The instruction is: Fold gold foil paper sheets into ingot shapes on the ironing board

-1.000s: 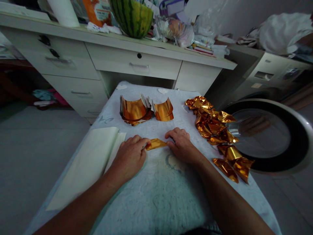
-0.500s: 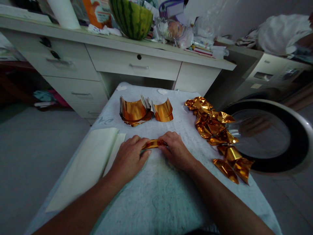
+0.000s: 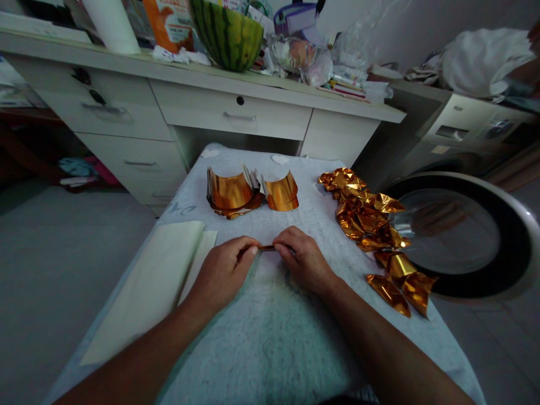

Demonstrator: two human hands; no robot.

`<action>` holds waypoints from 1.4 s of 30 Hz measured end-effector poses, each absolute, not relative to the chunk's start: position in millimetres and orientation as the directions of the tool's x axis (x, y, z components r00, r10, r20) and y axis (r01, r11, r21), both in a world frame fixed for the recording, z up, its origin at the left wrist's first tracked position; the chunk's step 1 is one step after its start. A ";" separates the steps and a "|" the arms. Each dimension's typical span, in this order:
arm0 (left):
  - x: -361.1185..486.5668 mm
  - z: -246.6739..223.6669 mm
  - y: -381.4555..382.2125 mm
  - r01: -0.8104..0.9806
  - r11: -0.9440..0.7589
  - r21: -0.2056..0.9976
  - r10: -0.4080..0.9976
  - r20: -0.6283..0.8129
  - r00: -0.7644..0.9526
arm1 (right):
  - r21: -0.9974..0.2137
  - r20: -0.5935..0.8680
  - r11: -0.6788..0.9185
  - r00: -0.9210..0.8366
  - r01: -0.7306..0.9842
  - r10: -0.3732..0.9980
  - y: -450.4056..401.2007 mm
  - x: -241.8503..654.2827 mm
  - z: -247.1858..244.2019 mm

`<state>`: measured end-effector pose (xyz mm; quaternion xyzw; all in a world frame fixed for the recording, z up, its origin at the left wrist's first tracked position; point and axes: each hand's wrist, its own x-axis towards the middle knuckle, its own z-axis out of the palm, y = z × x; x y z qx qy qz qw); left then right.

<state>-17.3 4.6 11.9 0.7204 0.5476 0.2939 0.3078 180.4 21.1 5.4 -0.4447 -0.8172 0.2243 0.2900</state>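
Observation:
Between my two hands a piece of gold foil paper [image 3: 266, 248] shows as a thin, dark gold strip, its ends hidden by my fingers. My left hand [image 3: 230, 267] pinches the left end between thumb and fingers. At the right end, my right hand [image 3: 301, 256] grips it in the same way. Just beyond my hands stand curved gold foil sheets in two stacks, a left stack [image 3: 231, 191] and a right stack [image 3: 282, 191]. Off to the right lies a heap of folded gold foil pieces [image 3: 363, 211], with several more foil pieces [image 3: 388, 292] nearer me.
Pale paper sheets [image 3: 143, 292] lie left on the cloth-covered table [image 3: 270, 349]. Behind it stands a white drawer desk [image 3: 236, 115] bearing a cut watermelon [image 3: 228, 36]. An open washing machine door [image 3: 517, 242] adjoins the table's right side.
The foil between my hands has gone from a wider, shiny band to a narrow strip. My left fingers have closed into a pinch at its end. My right hand has hardly moved.

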 end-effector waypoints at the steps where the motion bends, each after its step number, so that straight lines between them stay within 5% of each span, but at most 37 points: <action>1: -17.5 12.0 4.3 0.592 -0.210 0.778 0.969 0.087 0.231 | -0.642 0.289 0.503 -0.425 0.579 0.858 20.6 180.4 5.4; 20: -14.8 14.0 1.5 0.516 -0.130 0.847 0.977 0.020 0.213 | -0.687 0.404 0.520 -0.328 0.507 0.854 22.1 178.5 -3.7; 29: -14.7 10.2 0.0 0.548 -0.199 0.812 0.976 0.111 0.189 | -0.666 0.406 0.561 -0.391 0.493 0.826 17.5 175.3 3.0; 42: -15.9 6.4 -0.5 0.625 -0.214 0.751 0.974 0.112 0.199 | -0.690 0.204 0.404 -0.374 0.600 0.904 14.2 173.8 8.1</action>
